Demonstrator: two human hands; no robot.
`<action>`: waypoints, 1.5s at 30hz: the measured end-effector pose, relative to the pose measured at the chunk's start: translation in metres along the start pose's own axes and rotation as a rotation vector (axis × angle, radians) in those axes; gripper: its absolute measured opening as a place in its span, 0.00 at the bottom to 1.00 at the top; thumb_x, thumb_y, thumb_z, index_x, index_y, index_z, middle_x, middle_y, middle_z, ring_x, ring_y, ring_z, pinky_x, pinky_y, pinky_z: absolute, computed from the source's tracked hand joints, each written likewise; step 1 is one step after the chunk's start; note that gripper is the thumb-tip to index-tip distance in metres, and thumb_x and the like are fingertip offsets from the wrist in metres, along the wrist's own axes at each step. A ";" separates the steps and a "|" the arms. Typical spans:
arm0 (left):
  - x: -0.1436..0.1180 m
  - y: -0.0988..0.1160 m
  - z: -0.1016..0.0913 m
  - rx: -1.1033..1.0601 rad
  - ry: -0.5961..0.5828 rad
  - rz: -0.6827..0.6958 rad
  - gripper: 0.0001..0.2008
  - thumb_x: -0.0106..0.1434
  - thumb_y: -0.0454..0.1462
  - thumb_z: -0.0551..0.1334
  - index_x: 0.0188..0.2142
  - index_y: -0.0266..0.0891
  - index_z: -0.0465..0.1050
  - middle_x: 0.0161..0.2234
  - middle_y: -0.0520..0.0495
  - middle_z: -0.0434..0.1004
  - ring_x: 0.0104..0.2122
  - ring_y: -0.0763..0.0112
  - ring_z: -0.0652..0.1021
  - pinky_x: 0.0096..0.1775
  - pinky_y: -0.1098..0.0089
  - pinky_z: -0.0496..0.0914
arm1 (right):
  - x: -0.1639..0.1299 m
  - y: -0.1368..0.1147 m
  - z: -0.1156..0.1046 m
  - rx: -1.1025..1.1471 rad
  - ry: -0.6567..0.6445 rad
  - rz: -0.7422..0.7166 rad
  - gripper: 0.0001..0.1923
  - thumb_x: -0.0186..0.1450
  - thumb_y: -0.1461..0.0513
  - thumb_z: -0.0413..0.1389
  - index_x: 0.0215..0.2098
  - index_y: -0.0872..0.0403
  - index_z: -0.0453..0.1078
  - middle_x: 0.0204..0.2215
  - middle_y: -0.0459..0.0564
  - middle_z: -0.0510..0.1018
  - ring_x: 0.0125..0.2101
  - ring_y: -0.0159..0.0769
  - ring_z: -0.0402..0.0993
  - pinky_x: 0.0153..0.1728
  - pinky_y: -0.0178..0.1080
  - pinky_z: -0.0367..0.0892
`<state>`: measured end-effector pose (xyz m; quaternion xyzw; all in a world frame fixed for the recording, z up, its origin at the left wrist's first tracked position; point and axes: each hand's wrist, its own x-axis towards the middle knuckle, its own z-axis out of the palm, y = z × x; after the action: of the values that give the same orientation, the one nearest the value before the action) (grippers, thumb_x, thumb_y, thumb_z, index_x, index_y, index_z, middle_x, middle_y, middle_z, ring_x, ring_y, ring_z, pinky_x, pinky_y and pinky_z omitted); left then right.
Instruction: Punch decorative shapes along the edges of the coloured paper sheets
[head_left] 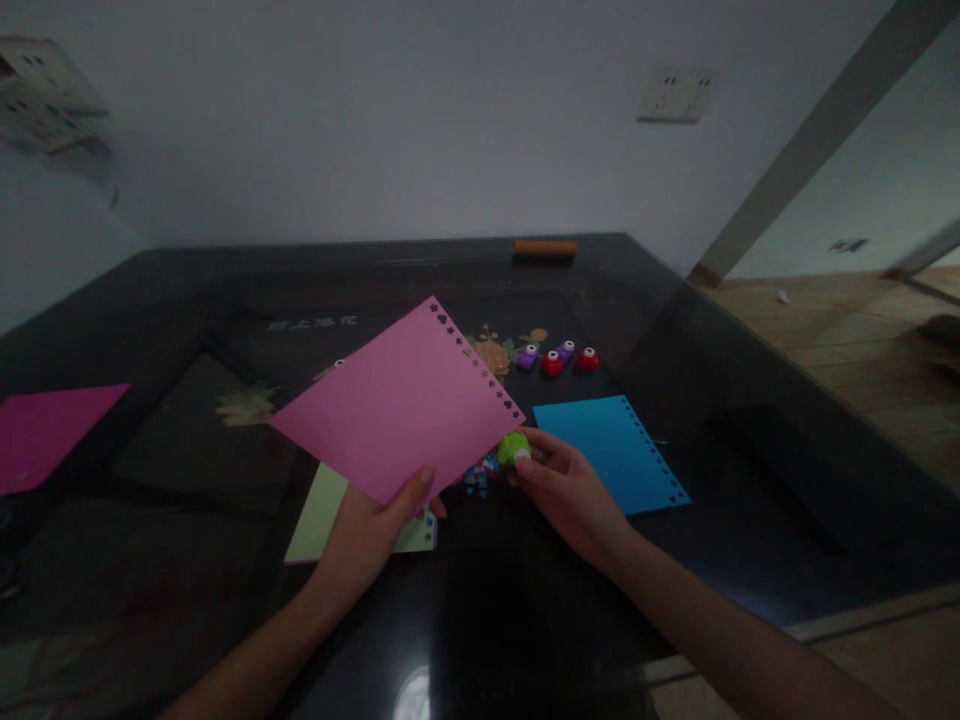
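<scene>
My left hand (375, 525) pinches a pink sheet of paper (397, 400) at its lower edge, thumb on top, holding it tilted above the table. A row of small punched shapes runs along the sheet's right edge. In my right hand (566, 490) is a green craft punch (514, 448) with a white part, gripped between thumb and fingers close to the sheet's right corner. Under the sheet lies pale green paper (319, 520), partly covered. A small pile of blue and pink paper cutouts (480, 475) sits between my hands. Blue paper (600, 450) with a punched edge lies to the right.
Two purple punches (528, 357) and two red punches (589, 360) stand beyond my hands on the dark glossy table (525, 600). A brown cylinder (545, 248) lies at the far edge. Magenta paper (52, 430) is at the left.
</scene>
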<state>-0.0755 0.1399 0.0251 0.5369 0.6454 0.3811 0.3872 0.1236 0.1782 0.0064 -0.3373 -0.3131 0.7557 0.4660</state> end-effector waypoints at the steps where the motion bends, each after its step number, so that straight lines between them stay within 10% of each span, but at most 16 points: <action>1: 0.000 0.000 0.000 0.004 0.002 0.002 0.17 0.59 0.45 0.57 0.19 0.38 0.73 0.20 0.49 0.75 0.22 0.68 0.72 0.27 0.71 0.66 | 0.000 0.000 0.000 0.002 0.001 0.001 0.15 0.50 0.64 0.66 0.38 0.52 0.74 0.35 0.46 0.78 0.29 0.27 0.70 0.32 0.30 0.66; 45: 0.003 -0.006 -0.001 0.352 -0.034 0.190 0.19 0.60 0.44 0.54 0.17 0.41 0.72 0.24 0.48 0.78 0.30 0.62 0.76 0.38 0.65 0.68 | -0.001 -0.003 0.000 -0.200 0.059 -0.042 0.17 0.49 0.62 0.66 0.37 0.52 0.71 0.33 0.46 0.75 0.28 0.29 0.68 0.25 0.32 0.63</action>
<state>-0.0787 0.1416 0.0197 0.6612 0.6417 0.2881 0.2608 0.1256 0.1782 0.0092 -0.3976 -0.3801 0.7003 0.4550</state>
